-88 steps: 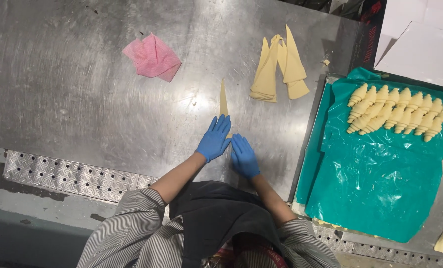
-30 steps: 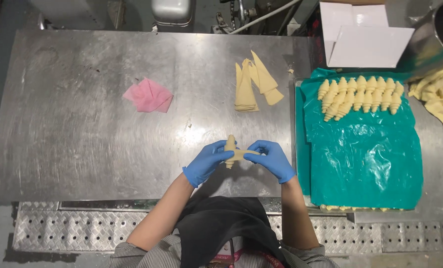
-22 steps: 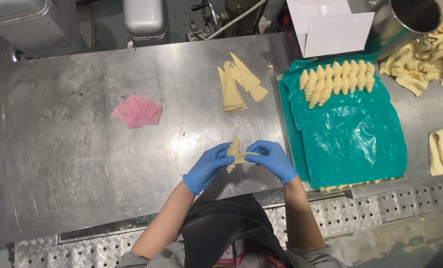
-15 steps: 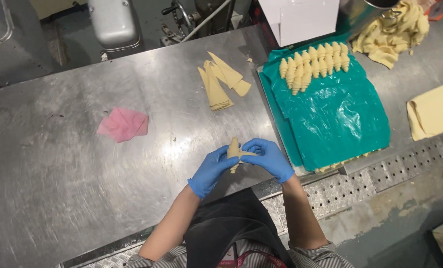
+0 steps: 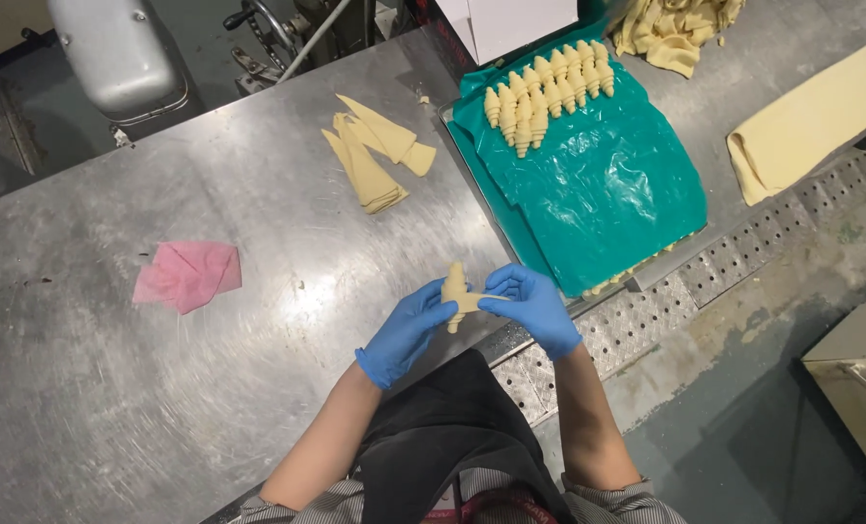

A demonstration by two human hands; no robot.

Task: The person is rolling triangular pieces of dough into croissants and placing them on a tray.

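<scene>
The fingers (image 5: pixel 431 309) of the left hand (image 5: pixel 406 332), in a blue glove, curl around the thick rolled body of a pale yellow piece of raw dough (image 5: pixel 457 296), while the fingers (image 5: pixel 506 287) of the right hand (image 5: pixel 538 308), also gloved in blue, pinch the thin pointed tail that sticks out sideways from the roll. Both hands are closed on the dough, none of the fingers spread wide. The piece is lifted just above the near edge of the scratched stainless-steel desk (image 5: pixel 161 408), directly in front of the person's dark apron; holding it in the air with one hand on the body and the other on the tip looks like a way to keep the roll tight without flattening it.

The dough is matt, cream-coloured and soft-looking, thicker at the middle and narrowing to both ends, with the loose tip drawn out flat.

Further out on the desk lies a small stack of flat, long dough triangles (image 5: pixel 375 155), within reach ahead of the hands. To the right, a tray lined with teal plastic film (image 5: pixel 598 194) carries rows of rolled dough pieces (image 5: pixel 544 87) at its far end. A crumpled pink cloth (image 5: pixel 188 275) sits well to the left, and a folded sheet of dough (image 5: pixel 801 136) lies beyond the tray.
</scene>
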